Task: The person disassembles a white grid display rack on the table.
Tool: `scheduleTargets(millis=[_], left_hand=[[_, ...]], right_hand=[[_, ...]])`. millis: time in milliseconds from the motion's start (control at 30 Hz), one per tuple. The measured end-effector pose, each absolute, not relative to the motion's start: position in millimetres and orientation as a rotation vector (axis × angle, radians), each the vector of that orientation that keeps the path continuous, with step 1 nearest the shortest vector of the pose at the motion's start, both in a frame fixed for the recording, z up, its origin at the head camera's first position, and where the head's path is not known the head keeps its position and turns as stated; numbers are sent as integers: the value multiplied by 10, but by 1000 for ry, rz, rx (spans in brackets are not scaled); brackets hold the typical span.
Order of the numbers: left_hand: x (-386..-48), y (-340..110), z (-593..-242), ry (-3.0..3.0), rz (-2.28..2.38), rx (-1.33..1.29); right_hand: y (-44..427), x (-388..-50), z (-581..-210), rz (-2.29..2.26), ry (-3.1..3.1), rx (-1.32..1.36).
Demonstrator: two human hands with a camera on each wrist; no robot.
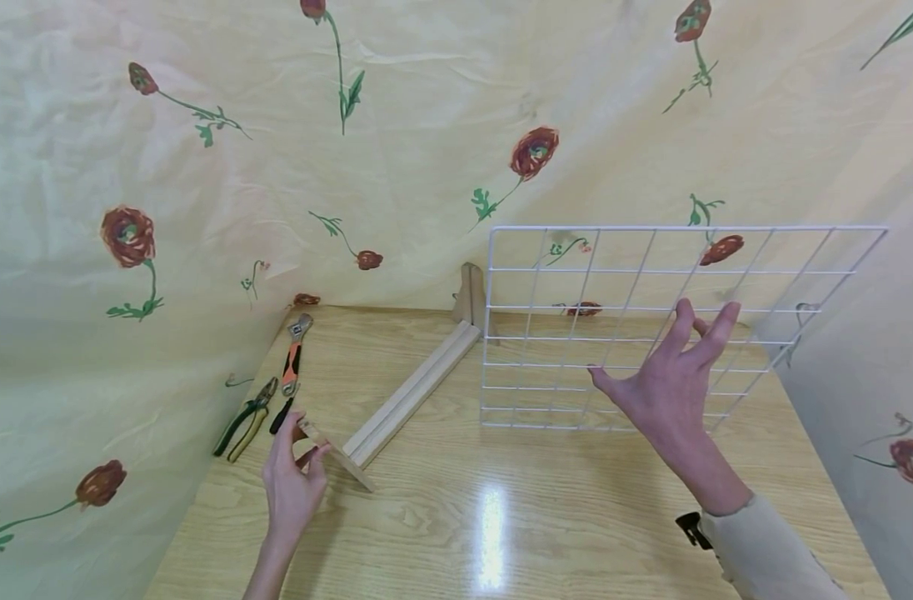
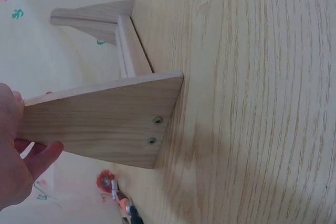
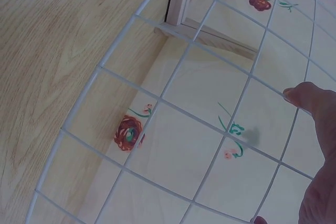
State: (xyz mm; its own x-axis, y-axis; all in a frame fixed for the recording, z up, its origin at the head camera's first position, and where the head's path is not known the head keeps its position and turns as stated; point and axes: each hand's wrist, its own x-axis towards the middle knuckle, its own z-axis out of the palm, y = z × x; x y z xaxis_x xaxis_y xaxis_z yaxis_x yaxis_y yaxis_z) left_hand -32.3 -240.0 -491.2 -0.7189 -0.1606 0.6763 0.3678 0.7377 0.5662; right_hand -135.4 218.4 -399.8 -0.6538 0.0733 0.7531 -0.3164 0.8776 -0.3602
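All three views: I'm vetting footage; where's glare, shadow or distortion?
Head view: bright glare streak on the tabletop; left wrist view: soft shadow on it beside the wooden end panel; right wrist view: the wire grid has a bowed edge, likely lens distortion.

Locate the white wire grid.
In the head view, the white wire grid is right of centre, at the right hand, beside the pale wooden frame.

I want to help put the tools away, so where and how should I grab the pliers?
The two handles look best, gripped together from above, coming from the near side. The pliers lie flat, handles spread apart and pointing toward the near left, with the metal jaws pointing away. Mind the left hand close by, pinching the wooden end board.
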Motion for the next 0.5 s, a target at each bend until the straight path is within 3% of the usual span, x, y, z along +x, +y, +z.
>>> scheduleTargets(millis=[500], left_hand=[[-284,-2337,-4894,-2172,-915,-122]], right_hand=[[2190,-1354,-4034,576,-2217,181]])
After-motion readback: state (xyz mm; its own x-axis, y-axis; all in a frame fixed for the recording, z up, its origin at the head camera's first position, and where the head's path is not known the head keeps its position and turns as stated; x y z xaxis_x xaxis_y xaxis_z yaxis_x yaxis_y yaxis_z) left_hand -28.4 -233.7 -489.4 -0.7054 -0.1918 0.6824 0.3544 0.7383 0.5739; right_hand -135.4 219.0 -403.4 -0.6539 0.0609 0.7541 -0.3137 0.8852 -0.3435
